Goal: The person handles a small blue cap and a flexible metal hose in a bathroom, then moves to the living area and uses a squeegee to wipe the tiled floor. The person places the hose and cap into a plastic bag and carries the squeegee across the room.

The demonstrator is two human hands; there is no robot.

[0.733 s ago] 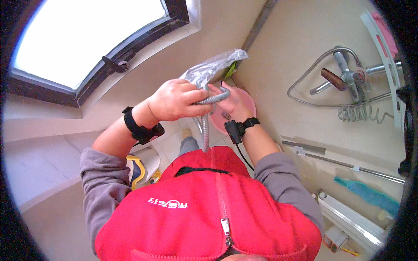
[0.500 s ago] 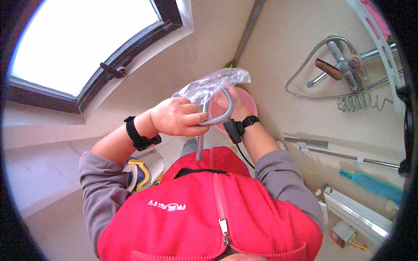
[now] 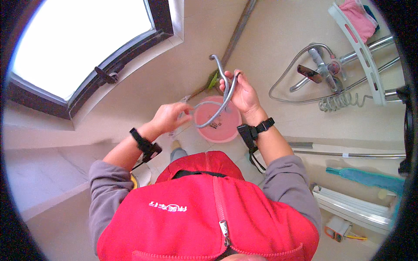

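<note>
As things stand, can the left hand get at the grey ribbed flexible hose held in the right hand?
Probably yes: the right hand holds the grey hose so its lower loop bends close to the left hand, with nothing visible blocking the way. Whether they touch is too blurred to tell.

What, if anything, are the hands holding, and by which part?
Right hand: the hose, where two stretches run close together. Left hand: blurred, cannot tell.
</note>
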